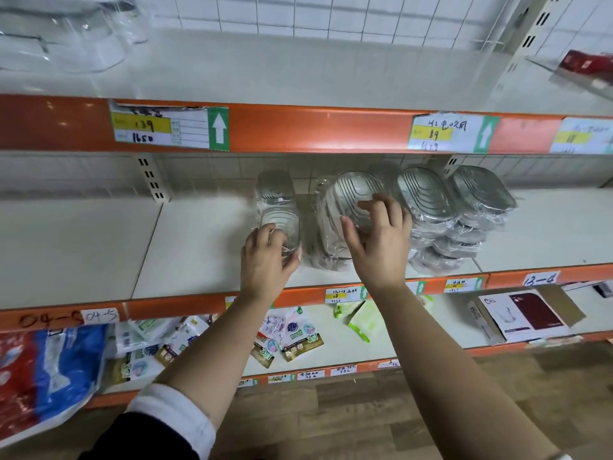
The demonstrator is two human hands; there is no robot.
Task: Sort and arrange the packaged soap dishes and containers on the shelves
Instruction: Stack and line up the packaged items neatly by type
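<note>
head view: both arms reach into the middle shelf (199, 247) of the orange-edged rack.
left hand (268, 260): its fingers are curled round the near end of a wrapped container (282, 224) that lies flat on the shelf. a second container (275, 189) sits right behind it, touching.
right hand (381, 240): the fingers are spread wide and laid on the face of the leaning stack (348, 190) of wrapped soap dishes, thumb out to the left. it looks like pressing rather than gripping.
neighbours: a further stack (423, 197) and an end stack (481, 194) tilt back just beside it, with their lower packs splayed forward.
step in hand: my read is that one pile is being steadied while the left row gets lined up.
how to do it well: keep the right palm flat so the stack cannot fan out. slide the container along the shelf rather than lifting it. square it with the one behind and leave a gap to the stack.
watch out: the film wrap looks slippery, so a hard push could spill the tilted packs off the front edge.
</note>
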